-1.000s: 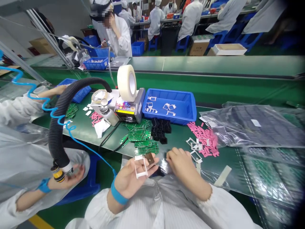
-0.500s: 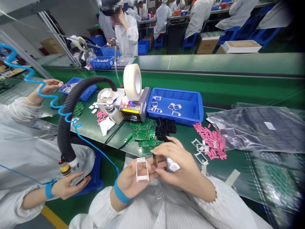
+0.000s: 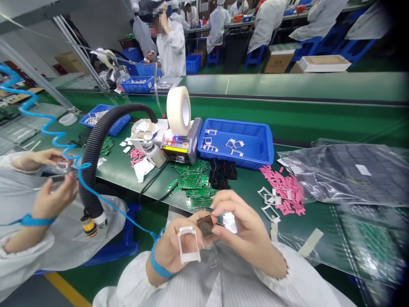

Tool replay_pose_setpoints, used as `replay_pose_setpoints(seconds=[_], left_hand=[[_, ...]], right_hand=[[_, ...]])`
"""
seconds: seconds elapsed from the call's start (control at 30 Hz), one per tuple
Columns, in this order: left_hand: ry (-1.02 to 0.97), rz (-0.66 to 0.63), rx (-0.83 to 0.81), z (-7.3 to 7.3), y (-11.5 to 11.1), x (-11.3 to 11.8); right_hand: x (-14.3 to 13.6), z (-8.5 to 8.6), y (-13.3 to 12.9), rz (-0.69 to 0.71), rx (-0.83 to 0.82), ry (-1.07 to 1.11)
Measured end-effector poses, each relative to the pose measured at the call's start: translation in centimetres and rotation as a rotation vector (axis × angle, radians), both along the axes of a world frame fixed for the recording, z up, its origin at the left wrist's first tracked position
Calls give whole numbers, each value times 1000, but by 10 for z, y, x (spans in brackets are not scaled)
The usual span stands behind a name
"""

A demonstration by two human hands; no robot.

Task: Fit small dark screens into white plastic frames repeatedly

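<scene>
Plate (image 3: 205, 225) now broadside between right fingers (image 3: 225, 237)

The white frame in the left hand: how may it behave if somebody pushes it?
Probably light: the white frame is a thin outline around an open middle. It looks stiff, its sides straight in the left hand. Those narrow sides might snap if pressed hard.

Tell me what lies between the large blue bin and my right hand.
Black parts lie between the bin and your right hand, in the head view.
</scene>
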State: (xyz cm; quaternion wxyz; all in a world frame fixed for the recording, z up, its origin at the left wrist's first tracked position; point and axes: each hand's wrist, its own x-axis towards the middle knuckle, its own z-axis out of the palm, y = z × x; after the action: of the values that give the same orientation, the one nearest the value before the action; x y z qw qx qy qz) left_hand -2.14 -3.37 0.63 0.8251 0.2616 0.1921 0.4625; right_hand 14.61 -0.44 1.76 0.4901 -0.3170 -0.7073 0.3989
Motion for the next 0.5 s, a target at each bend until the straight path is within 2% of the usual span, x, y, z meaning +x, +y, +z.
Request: replay_pose_setpoints(seconds=[0.07, 0.13, 0.5], left_hand=[[97, 11, 68, 2, -1, -2], [166, 12, 137, 3, -1, -3], [342, -8, 338, 6, 3, -6]], right_hand=[[1, 9, 0, -123, 150, -164], [0, 14, -1, -177, 228, -249], [-3, 9, -6, -202, 194, -262]])
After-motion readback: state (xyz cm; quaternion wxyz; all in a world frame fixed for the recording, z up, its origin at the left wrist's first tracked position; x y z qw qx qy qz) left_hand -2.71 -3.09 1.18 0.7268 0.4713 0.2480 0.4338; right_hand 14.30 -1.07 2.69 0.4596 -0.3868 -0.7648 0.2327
